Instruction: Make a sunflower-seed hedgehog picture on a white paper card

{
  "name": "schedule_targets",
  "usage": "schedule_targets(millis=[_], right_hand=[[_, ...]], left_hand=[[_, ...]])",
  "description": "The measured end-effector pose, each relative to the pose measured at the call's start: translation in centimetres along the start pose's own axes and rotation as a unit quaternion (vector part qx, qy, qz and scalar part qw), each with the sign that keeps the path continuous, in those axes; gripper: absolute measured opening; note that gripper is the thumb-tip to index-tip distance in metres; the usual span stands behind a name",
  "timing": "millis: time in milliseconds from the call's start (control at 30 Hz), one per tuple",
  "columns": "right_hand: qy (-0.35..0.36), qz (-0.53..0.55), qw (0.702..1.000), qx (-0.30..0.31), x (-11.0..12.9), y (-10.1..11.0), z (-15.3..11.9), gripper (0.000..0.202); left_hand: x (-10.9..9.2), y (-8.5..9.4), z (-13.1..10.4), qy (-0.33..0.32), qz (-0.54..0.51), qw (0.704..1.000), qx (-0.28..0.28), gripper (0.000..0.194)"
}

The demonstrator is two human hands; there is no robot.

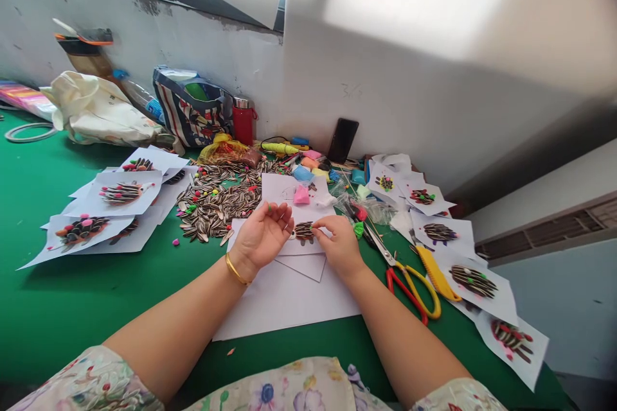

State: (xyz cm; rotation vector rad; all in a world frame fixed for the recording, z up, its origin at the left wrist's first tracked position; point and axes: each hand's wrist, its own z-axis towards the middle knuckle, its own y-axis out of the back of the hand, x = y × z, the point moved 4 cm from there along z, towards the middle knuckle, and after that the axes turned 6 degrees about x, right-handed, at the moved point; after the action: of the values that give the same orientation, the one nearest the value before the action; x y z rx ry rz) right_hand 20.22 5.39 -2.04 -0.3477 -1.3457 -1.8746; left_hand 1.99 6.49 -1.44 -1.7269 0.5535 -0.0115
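Observation:
My left hand (264, 236) is turned palm up with its fingers loosely curled, holding a small bit of green modelling clay (270, 207) near the thumb tip. Beside it, my right hand (340, 245) pinches thumb and forefinger together at the right edge of a hedgehog-like figure of striped sunflower seeds (303, 230). Whatever sits in that pinch is too small to make out. The figure lies on a white paper card (308, 248), over larger white sheets (284, 302). A pink clay lump (301, 194) rests on paper just beyond the hands.
Loose sunflower seeds (216, 202) are heaped left of the papers. Seed-picture cards lie at left (123, 194) and right (475, 281). Scissors (409, 282) and a yellow utility knife (436, 273) are by my right forearm. A phone (343, 140) leans on the wall near a red flask (243, 122).

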Motion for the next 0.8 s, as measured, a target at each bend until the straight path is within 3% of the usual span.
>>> schedule_targets(millis=[800], right_hand=[[-0.074,-0.108,0.991,-0.001,0.52,-0.96,0.54,0.011]], left_hand=[[0.75,0.32,-0.05,0.02,0.016,1.0,-0.004,0.033]])
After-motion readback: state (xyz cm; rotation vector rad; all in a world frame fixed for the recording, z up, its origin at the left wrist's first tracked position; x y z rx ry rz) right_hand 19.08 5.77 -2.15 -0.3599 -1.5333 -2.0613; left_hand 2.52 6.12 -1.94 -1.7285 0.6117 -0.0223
